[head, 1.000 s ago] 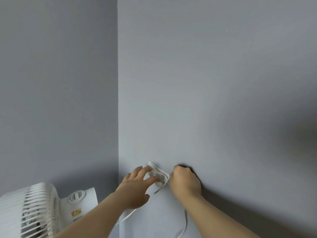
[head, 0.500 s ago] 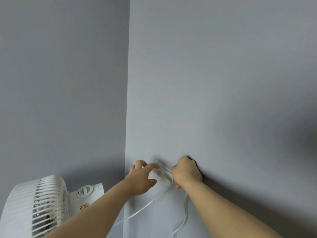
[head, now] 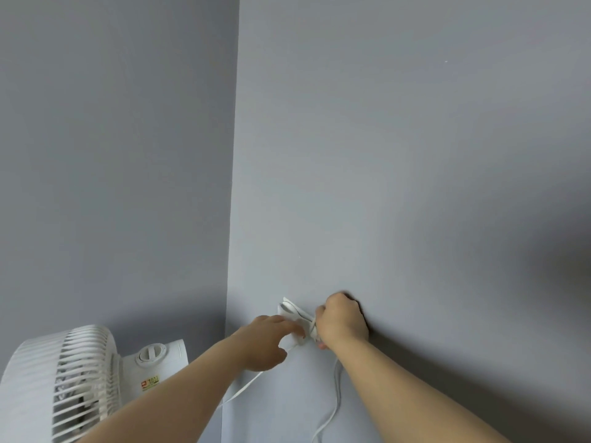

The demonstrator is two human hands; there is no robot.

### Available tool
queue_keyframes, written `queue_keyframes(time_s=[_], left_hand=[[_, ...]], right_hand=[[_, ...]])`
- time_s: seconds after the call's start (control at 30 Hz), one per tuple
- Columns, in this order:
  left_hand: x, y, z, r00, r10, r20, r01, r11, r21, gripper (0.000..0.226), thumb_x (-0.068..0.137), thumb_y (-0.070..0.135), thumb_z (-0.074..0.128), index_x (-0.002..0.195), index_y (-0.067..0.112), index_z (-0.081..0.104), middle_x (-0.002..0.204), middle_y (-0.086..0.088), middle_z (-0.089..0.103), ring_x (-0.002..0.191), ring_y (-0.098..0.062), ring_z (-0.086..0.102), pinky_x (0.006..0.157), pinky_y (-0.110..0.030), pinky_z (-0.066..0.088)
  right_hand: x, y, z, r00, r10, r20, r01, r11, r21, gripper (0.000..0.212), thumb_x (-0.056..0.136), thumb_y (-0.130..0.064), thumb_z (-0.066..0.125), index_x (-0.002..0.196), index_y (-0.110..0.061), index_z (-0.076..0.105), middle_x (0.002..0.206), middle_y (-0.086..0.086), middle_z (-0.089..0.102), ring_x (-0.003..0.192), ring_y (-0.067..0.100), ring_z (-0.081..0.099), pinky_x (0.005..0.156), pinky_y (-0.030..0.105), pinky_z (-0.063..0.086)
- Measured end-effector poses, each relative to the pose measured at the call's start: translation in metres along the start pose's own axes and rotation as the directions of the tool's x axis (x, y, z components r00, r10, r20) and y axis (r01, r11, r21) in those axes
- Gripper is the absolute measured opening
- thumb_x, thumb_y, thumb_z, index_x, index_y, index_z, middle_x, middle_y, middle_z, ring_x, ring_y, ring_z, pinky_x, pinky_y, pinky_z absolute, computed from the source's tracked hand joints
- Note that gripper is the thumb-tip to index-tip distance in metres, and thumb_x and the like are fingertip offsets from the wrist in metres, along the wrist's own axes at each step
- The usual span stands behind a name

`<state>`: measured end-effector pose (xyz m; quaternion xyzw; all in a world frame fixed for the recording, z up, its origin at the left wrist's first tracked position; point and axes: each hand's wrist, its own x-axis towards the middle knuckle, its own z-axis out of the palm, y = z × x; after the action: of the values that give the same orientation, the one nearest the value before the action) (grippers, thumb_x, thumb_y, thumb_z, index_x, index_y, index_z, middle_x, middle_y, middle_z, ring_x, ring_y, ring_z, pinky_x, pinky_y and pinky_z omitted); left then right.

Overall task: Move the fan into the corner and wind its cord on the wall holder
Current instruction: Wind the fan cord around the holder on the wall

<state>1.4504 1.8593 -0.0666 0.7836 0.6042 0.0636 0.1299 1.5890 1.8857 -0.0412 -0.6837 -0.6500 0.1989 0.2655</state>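
The white fan [head: 70,382] stands at the lower left, close to the corner of two grey walls. A small white wall holder [head: 289,310] sits low on the right-hand wall, with turns of white cord around it. My right hand [head: 340,321] is closed on the cord right beside the holder. One strand of the cord [head: 332,407] hangs down from that hand, another runs left under my left arm. My left hand [head: 267,342] reaches to the holder from the left, fingertips touching its lower edge; whether it pinches the cord is hidden.
The corner line [head: 232,251] between the two bare grey walls runs up the middle left. A dark shadow falls across the right-hand wall at the far right.
The view has shifted a little to the left. My right hand has carried the cord over the holder, and my left fingers have slid along the holder's lower edge.
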Motion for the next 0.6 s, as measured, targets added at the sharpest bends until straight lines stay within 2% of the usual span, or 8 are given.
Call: queue_keyframes(time_s=[0.07, 0.13, 0.2, 0.27, 0.33, 0.4, 0.47, 0.6], left_hand=[[0.001, 0.0, -0.002, 1.0, 0.012, 0.012, -0.011, 0.995, -0.099, 0.058, 0.09, 0.015, 0.047, 0.143, 0.033, 0.032, 0.151, 0.004, 0.032, 0.139, -0.021, 0.028, 0.114, -0.032, 0.026], [0.002, 0.002, -0.004, 0.999, -0.013, -0.047, 0.001, 0.973, -0.23, 0.057, 0.091, 0.013, 0.05, 0.144, 0.025, 0.031, 0.148, -0.001, 0.036, 0.136, -0.018, 0.035, 0.111, -0.025, 0.027], [0.002, 0.002, -0.007, 0.98, -0.113, -0.163, 0.043, 0.921, -0.386, 0.046, 0.091, 0.011, 0.05, 0.135, 0.018, 0.042, 0.133, -0.007, 0.049, 0.112, -0.017, 0.052, 0.095, -0.021, 0.038], [0.001, 0.004, -0.012, 0.941, -0.245, -0.235, 0.08, 0.834, -0.546, 0.031, 0.09, 0.009, 0.047, 0.12, 0.015, 0.051, 0.104, -0.004, 0.058, 0.075, -0.014, 0.052, 0.066, -0.018, 0.042], [0.001, 0.005, -0.016, 0.909, -0.322, -0.265, 0.088, 0.77, -0.632, 0.019, 0.09, 0.009, 0.045, 0.106, 0.016, 0.052, 0.084, 0.001, 0.054, 0.062, -0.013, 0.047, 0.056, -0.019, 0.038], [0.0, 0.01, -0.018, 0.89, -0.345, -0.296, 0.044, 0.714, -0.699, 0.013, 0.089, 0.009, 0.047, 0.1, 0.015, 0.046, 0.081, 0.0, 0.052, 0.067, -0.017, 0.05, 0.059, -0.02, 0.042], [-0.003, 0.018, -0.019, 0.898, -0.335, -0.284, -0.006, 0.637, -0.771, 0.014, 0.089, 0.007, 0.048, 0.1, 0.013, 0.042, 0.087, -0.001, 0.052, 0.065, -0.017, 0.053, 0.05, -0.013, 0.042], [-0.008, 0.036, -0.02, 0.955, -0.265, -0.135, 0.014, 0.493, -0.87, 0.019, 0.09, 0.011, 0.053, 0.101, 0.013, 0.038, 0.087, -0.001, 0.059, 0.054, -0.012, 0.062, 0.042, -0.019, 0.043]], right_hand=[[0.004, -0.003, 0.003, 0.995, 0.065, 0.082, -0.086, 0.955, 0.285, 0.026, 0.094, -0.01, 0.04, 0.072, -0.004, 0.053, 0.064, 0.01, 0.065, 0.051, 0.025, 0.064, 0.057, 0.031, 0.059], [0.003, -0.011, -0.001, 0.974, 0.112, 0.198, -0.192, 0.868, 0.457, 0.025, 0.094, -0.006, 0.04, 0.078, -0.002, 0.059, 0.061, 0.007, 0.064, 0.047, 0.019, 0.059, 0.044, 0.022, 0.048], [0.002, -0.018, -0.008, 0.938, 0.127, 0.322, -0.284, 0.814, 0.507, 0.021, 0.095, -0.004, 0.041, 0.095, 0.001, 0.062, 0.08, 0.01, 0.071, 0.057, 0.017, 0.061, 0.046, 0.02, 0.042], [0.006, -0.024, -0.015, 0.904, 0.145, 0.402, -0.347, 0.799, 0.492, 0.015, 0.095, -0.002, 0.048, 0.092, 0.0, 0.062, 0.094, 0.011, 0.072, 0.072, 0.017, 0.06, 0.049, 0.021, 0.037], [0.01, -0.027, -0.019, 0.884, 0.16, 0.439, -0.38, 0.793, 0.476, 0.017, 0.092, 0.0, 0.054, 0.076, -0.006, 0.054, 0.068, 0.004, 0.068, 0.065, 0.014, 0.053, 0.043, 0.02, 0.036], [0.013, -0.03, -0.019, 0.882, 0.19, 0.431, -0.403, 0.779, 0.48, 0.019, 0.092, 0.001, 0.05, 0.076, -0.008, 0.052, 0.048, 0.002, 0.059, 0.051, 0.01, 0.041, 0.03, 0.016, 0.034], [0.015, -0.028, -0.017, 0.869, 0.235, 0.436, -0.456, 0.722, 0.52, 0.028, 0.095, -0.003, 0.037, 0.074, -0.006, 0.054, 0.056, 0.001, 0.062, 0.048, 0.009, 0.035, 0.031, 0.013, 0.027], [0.011, -0.026, -0.019, 0.866, 0.173, 0.47, -0.468, 0.614, 0.636, 0.027, 0.097, -0.01, 0.032, 0.091, -0.009, 0.058, 0.091, 0.002, 0.068, 0.066, 0.011, 0.053, 0.052, 0.021, 0.033]])
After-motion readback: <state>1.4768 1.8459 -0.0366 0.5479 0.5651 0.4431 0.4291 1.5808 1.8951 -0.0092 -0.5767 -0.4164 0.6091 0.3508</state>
